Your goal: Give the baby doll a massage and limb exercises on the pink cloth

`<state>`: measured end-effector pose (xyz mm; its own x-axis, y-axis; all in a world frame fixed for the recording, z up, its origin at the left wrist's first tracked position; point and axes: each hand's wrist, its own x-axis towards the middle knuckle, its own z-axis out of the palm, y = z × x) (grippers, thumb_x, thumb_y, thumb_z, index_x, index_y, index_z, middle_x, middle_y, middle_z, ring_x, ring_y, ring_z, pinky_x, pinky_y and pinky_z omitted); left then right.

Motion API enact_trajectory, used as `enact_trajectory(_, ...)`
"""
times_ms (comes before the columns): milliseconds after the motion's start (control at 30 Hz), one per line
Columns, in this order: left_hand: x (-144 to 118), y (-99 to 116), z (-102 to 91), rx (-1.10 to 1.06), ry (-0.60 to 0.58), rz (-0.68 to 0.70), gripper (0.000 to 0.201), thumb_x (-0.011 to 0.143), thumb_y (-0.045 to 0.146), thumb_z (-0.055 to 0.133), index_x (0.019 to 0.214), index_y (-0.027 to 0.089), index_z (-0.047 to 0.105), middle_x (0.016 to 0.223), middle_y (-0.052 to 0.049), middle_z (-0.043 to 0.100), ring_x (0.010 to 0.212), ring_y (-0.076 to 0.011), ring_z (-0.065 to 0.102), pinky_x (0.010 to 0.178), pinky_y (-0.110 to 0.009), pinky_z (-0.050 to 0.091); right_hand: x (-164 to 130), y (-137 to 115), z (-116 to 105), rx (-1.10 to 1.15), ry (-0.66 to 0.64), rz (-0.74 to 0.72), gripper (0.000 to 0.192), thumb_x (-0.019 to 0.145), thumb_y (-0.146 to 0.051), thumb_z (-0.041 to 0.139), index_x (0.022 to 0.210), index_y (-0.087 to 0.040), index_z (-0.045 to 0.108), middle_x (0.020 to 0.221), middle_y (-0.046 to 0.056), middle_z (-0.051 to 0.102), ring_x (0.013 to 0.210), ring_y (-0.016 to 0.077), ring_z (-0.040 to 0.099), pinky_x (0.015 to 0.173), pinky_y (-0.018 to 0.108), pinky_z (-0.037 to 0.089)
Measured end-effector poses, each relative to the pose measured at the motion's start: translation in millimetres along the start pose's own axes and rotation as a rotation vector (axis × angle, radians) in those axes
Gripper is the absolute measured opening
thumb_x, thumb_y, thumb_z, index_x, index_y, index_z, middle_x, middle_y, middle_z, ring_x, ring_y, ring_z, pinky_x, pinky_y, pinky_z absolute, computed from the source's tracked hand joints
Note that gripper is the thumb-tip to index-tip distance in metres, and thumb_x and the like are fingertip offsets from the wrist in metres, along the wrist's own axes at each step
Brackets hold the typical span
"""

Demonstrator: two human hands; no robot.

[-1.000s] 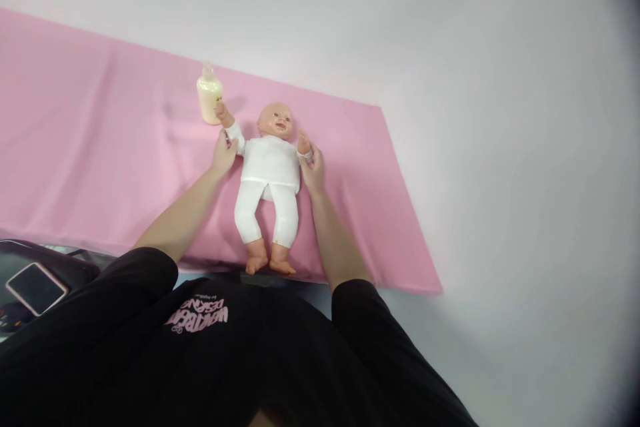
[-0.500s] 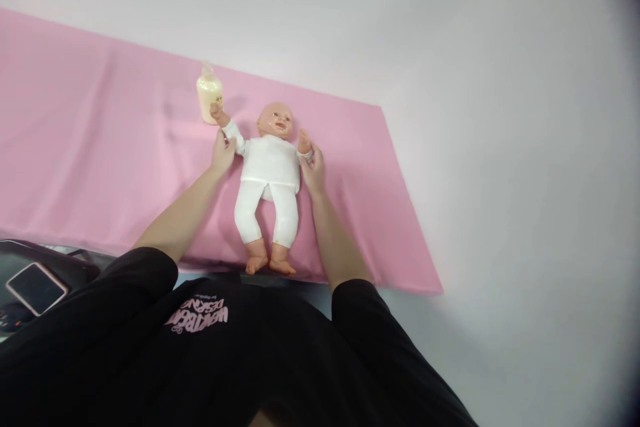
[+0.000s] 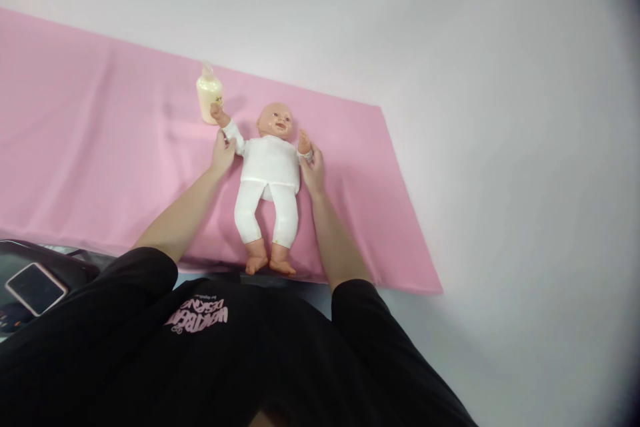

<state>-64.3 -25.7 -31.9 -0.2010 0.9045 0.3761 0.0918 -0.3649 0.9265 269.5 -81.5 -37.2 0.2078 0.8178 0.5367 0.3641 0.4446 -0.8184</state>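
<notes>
1. Head view: a baby doll in a white long-sleeved top and white trousers lies on its back near the middle of the frame, head toward 12 o'clock and bare feet toward 6 o'clock.
2. The doll rests on a pink cloth spread over a white table; its feet lie close to the cloth's near edge.
3. The left hand is at 9 o'clock of the doll's chest, its fingers closed lightly around the doll's raised sleeve just below the wrist.
4. That doll arm points up toward 11 o'clock, and its small fist lies against the lower front of a baby bottle.
5. The bottle stands upright on the cloth at 11 o'clock of the doll's head, filled with a pale yellowish liquid and topped with a clear teat.
6. The right hand is at 3 o'clock of the doll's chest, its fingers wrapped around the doll's other wrist; that doll hand sticks up just above the fingertips.
7. Both of the person's forearms are bare and reach out from black sleeves.
8. At 8 o'clock of the frame, off the cloth, a smartphone lies face up on a dark object whose nature cannot be made out.
</notes>
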Motion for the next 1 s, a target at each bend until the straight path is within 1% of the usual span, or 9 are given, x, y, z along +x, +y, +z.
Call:
enact_trajectory(133,-1,2,-0.1,-0.017,-0.002,0.016,0.058,0.097,0.077,0.077,0.121,0.027,0.06,0.124,-0.011,0.073,0.116,-0.0306,0.076,0.113,-0.054,0.062,0,-1,0,-0.006,0.003,-0.021,0.065,0.099,-0.068,0.073,0.15,-0.028,0.067,0.149,0.014,0.075,0.143,0.0327,0.071,0.129,0.065,0.054)
enact_trajectory(400,-2,6,-0.2,-0.038,-0.012,-0.024,0.056,0.097,0.073,0.079,0.121,0.026,0.061,0.126,-0.013,0.073,0.122,-0.0326,0.075,0.117,-0.056,0.06,0,-8,-2,0.023,-0.007,0.045,0.07,0.093,-0.071,0.078,0.147,-0.027,0.067,0.15,0.015,0.074,0.145,0.0347,0.069,0.133,0.067,0.051)
enact_trajectory(567,-3,11,-0.3,-0.041,-0.015,-0.042,0.06,0.094,0.076,0.08,0.122,0.026,0.059,0.128,-0.014,0.071,0.125,-0.0342,0.074,0.12,-0.057,0.058,0,-9,-1,0.044,-0.001,0.053,0.068,0.092,-0.07,0.079,0.146,-0.03,0.068,0.151,0.013,0.074,0.146,0.0339,0.069,0.134,0.068,0.049)
enact_trajectory(767,-5,16,-0.2,-0.042,-0.007,-0.036,0.059,0.094,0.077,0.08,0.118,0.027,0.059,0.124,-0.012,0.072,0.123,-0.0324,0.074,0.12,-0.056,0.058,-1,-13,-1,0.041,-0.003,0.048,0.068,0.093,-0.07,0.078,0.146,-0.029,0.067,0.15,0.013,0.074,0.144,0.0329,0.069,0.132,0.064,0.052)
enact_trajectory(900,-4,15,-0.7,-0.016,-0.014,-0.025,0.059,0.095,0.078,0.079,0.119,0.027,0.059,0.124,-0.012,0.073,0.119,-0.032,0.075,0.117,-0.058,0.06,-1,-16,-1,0.025,-0.012,0.065,0.073,0.092,-0.072,0.077,0.147,-0.026,0.066,0.152,0.017,0.072,0.145,0.0344,0.068,0.133,0.065,0.05)
enact_trajectory(1000,-4,14,-1.2,-0.006,-0.016,-0.001,0.059,0.096,0.079,0.077,0.12,0.028,0.06,0.122,-0.012,0.073,0.117,-0.0313,0.075,0.116,-0.056,0.061,-1,-17,-1,0.027,-0.026,0.07,0.072,0.093,-0.073,0.076,0.148,-0.027,0.065,0.154,0.016,0.071,0.147,0.0342,0.067,0.134,0.066,0.048)
